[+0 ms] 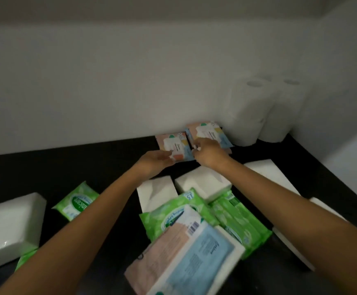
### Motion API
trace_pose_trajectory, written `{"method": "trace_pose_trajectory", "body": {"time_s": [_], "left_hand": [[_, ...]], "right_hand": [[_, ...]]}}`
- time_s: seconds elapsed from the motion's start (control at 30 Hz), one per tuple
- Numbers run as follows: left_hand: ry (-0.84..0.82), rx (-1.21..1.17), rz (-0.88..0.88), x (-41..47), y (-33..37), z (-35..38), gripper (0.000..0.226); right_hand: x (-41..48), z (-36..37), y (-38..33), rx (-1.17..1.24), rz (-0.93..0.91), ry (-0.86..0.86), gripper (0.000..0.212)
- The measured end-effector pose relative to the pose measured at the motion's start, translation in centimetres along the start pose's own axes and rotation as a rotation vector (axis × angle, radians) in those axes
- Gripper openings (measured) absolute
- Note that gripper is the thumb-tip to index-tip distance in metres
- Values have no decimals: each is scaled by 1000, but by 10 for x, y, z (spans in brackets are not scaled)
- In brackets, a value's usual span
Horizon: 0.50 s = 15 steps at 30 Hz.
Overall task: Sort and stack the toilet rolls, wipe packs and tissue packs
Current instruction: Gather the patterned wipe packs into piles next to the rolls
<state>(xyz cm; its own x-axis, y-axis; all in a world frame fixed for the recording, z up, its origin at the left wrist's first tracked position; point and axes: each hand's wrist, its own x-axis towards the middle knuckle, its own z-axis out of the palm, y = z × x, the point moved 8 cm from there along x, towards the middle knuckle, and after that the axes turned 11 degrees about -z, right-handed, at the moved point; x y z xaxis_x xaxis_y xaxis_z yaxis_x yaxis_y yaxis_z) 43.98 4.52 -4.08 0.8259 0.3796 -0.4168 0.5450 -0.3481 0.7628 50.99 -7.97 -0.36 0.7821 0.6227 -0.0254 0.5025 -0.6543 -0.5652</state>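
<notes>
The right hand (207, 152) curls its fingers on the near left corner of the right pastel wipe pack (209, 130), apparently pinching it. The left hand (157, 161) touches the near edge of the left pastel wipe pack (172, 144); blur hides whether it grips. Both packs lie on the black counter (77, 160) against the wall, just beside stacked toilet rolls (247, 109). Green wipe packs (76, 201) and white tissue packs (11, 226) lie scattered nearer.
</notes>
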Motion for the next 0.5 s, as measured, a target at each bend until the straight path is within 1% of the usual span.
{"method": "trace_pose_trajectory", "body": {"time_s": [0.1, 0.27, 0.37, 0.5], "left_hand": [[-17, 50, 109, -25, 14, 9, 36], [-36, 142, 190, -56, 19, 17, 40], [-34, 142, 200, -74, 15, 19, 40], [2, 168, 154, -94, -4, 17, 32]], "right_hand": [[-24, -12, 1, -7, -10, 69, 38], [-61, -22, 10, 44, 2, 135, 42], [-81, -23, 14, 72, -9, 157, 38], [-100, -15, 18, 113, 4, 145, 39]]}}
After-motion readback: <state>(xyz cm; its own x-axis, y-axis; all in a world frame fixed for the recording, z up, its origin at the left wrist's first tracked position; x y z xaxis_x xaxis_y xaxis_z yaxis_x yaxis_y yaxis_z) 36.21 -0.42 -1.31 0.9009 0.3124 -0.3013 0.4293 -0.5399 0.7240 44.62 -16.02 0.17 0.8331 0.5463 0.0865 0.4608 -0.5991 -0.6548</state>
